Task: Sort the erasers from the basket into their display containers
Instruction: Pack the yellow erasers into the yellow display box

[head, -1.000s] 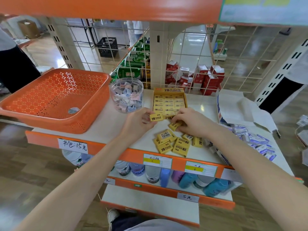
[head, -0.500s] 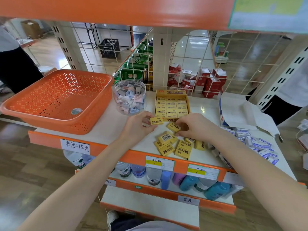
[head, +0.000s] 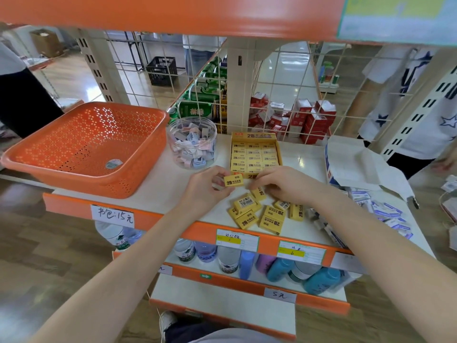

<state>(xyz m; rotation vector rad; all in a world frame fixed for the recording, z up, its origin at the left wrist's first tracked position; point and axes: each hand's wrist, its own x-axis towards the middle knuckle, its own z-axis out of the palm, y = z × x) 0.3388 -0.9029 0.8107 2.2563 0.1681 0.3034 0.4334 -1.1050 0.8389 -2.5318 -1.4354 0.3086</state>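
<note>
Yellow block eraser [head: 233,180] pinched in my left grip [head: 206,191], second eraser [head: 259,193] in my right grip [head: 282,184]. Both should seat label-up in the yellow carton [head: 253,136].

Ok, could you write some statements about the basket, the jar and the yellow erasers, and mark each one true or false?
1. The left hand holds a yellow eraser. True.
2. The orange basket is full of erasers. False: only one small item lies in it.
3. The clear jar stands between the basket and the yellow display box. True.
4. The loose yellow erasers lie inside the basket. False: they lie on the shelf, near its front edge.
</note>
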